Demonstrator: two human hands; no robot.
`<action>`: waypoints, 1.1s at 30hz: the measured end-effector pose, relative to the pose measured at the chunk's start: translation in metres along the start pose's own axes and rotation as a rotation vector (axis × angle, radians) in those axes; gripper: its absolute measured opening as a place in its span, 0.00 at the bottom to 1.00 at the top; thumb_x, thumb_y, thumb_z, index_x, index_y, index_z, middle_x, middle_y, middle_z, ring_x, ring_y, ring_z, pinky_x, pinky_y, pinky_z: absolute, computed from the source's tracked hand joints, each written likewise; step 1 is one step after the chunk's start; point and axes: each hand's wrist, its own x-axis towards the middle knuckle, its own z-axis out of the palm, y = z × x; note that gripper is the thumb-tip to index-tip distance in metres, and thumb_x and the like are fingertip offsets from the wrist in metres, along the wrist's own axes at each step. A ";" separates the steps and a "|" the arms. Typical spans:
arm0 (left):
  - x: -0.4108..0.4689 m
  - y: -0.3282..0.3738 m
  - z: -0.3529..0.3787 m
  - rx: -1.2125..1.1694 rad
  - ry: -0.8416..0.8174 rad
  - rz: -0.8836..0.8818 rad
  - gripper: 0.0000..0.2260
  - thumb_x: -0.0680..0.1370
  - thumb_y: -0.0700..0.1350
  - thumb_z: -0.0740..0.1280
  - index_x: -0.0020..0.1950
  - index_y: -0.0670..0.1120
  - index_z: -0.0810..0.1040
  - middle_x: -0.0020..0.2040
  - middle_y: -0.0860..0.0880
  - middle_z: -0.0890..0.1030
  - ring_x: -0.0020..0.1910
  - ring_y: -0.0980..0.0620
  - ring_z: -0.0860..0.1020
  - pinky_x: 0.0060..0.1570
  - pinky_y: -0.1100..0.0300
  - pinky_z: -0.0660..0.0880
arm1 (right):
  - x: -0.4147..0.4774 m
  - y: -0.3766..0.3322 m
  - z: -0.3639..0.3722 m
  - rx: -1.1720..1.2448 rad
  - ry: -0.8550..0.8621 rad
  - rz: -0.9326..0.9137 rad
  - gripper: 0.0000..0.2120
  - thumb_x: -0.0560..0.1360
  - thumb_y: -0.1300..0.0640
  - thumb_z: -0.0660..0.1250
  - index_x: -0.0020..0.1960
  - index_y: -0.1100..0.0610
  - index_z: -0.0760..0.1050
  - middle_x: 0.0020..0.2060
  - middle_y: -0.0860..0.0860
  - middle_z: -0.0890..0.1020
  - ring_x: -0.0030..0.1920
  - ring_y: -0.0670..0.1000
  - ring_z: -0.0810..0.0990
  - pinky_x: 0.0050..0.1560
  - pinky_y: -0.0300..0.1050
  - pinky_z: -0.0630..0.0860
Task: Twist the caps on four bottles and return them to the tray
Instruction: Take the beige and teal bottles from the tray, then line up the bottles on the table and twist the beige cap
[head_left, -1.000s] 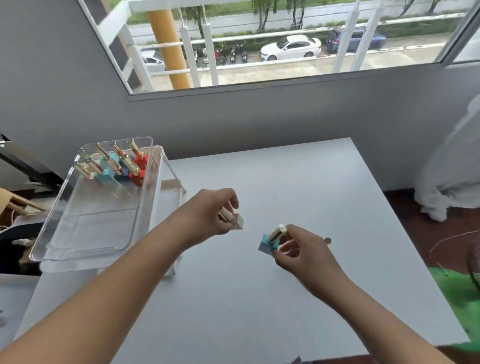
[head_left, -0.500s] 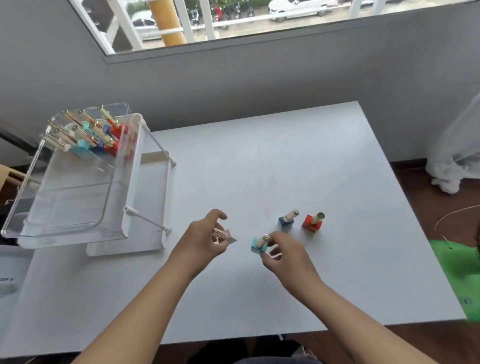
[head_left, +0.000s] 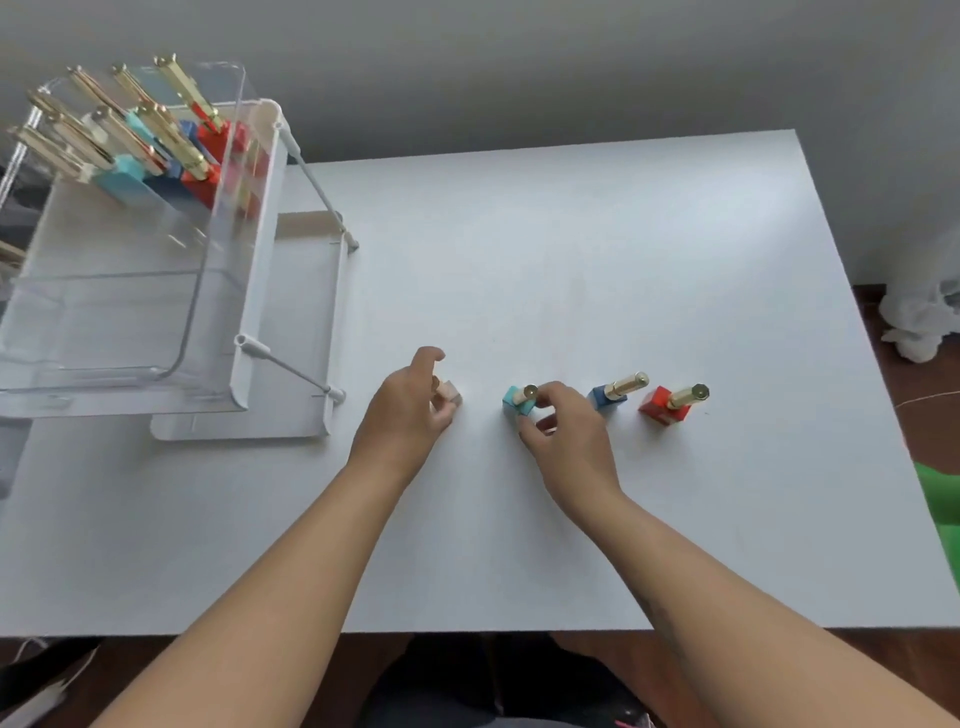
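Four small square bottles with gold caps stand in a row on the white table. My left hand holds the beige bottle at the left end, down on the tabletop. My right hand grips the teal bottle by its base and cap. To the right stand a blue bottle and a red bottle, both untouched. The clear tray sits on a white stand at the table's left, with several more bottles at its far end.
The white stand has thin legs reaching toward my left hand. A white cloth lies on the floor at the right, and something green shows past the table's right edge.
The view has tilted down, so the window is out of sight. Both hands have lowered their bottles onto the table, in line with the blue and red ones.
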 end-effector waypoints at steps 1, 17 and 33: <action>0.001 -0.001 0.001 -0.010 0.006 -0.008 0.18 0.76 0.41 0.69 0.64 0.48 0.69 0.43 0.47 0.79 0.44 0.44 0.78 0.46 0.45 0.78 | 0.002 0.000 0.002 0.010 0.009 0.007 0.04 0.76 0.54 0.67 0.47 0.46 0.73 0.43 0.42 0.79 0.40 0.43 0.77 0.40 0.42 0.76; -0.056 -0.052 0.029 0.373 0.066 -0.009 0.30 0.75 0.57 0.68 0.72 0.42 0.69 0.73 0.45 0.71 0.72 0.41 0.67 0.70 0.47 0.65 | -0.026 0.021 0.020 -0.060 0.076 0.081 0.13 0.74 0.55 0.69 0.57 0.52 0.73 0.44 0.45 0.73 0.42 0.43 0.74 0.43 0.32 0.71; -0.039 -0.072 0.040 0.353 0.099 0.034 0.39 0.72 0.67 0.59 0.77 0.46 0.61 0.79 0.49 0.61 0.78 0.47 0.57 0.75 0.48 0.49 | -0.041 0.053 0.024 -0.811 0.013 -0.462 0.24 0.77 0.46 0.57 0.70 0.49 0.73 0.71 0.56 0.71 0.74 0.59 0.63 0.74 0.57 0.57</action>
